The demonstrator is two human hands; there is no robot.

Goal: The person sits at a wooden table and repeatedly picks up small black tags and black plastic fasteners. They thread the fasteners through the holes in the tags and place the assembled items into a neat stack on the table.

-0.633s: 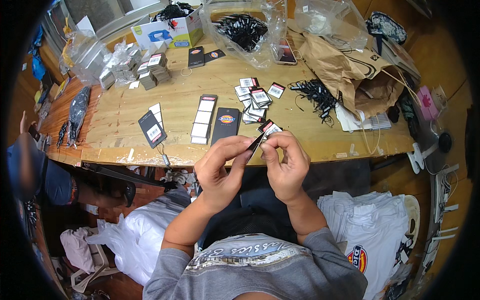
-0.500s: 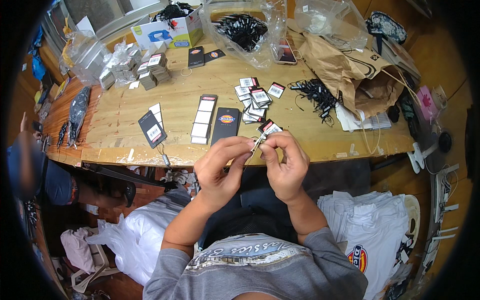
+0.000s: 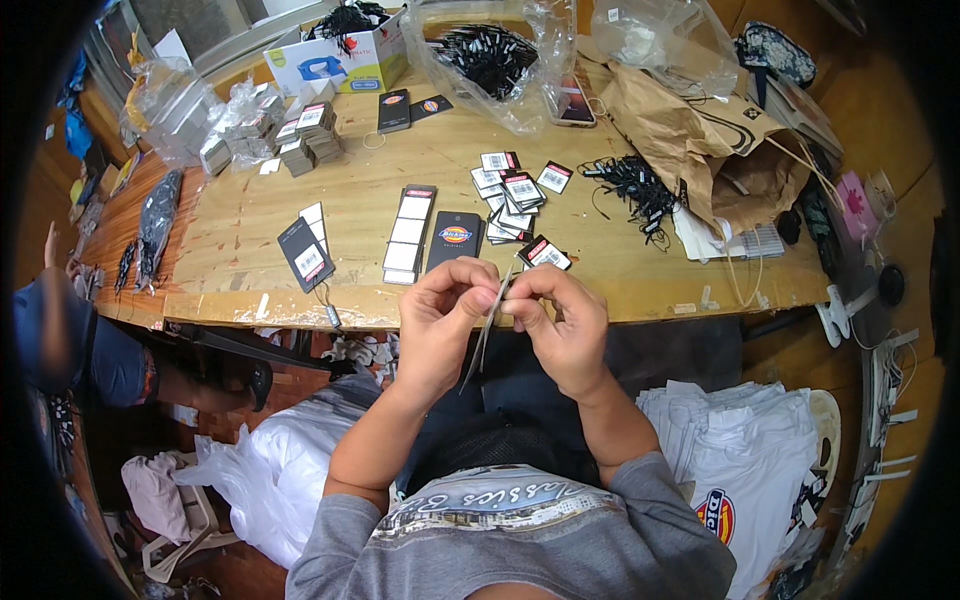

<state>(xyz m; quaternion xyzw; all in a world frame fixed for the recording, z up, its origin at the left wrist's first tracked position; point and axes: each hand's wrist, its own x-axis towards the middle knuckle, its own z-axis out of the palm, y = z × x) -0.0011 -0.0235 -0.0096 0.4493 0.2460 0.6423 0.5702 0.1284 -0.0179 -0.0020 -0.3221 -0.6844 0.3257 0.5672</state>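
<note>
My left hand and my right hand meet just in front of the wooden table's near edge. Together they pinch a thin dark hang tag, seen edge-on and hanging down between the fingers. Just beyond my hands lie a dark tag with an oval logo, a strip of white labels and a loose pile of barcode tags. A bundle of black strings lies to the right of the pile.
A brown paper bag, clear plastic bags, a white box and stacks of tags crowd the table's far side. Folded white shirts sit at my right. Another person is at the left.
The tag in my fingers has turned from tilted toward the table to hanging down edge-on, and both hands have closed tighter around its top.
</note>
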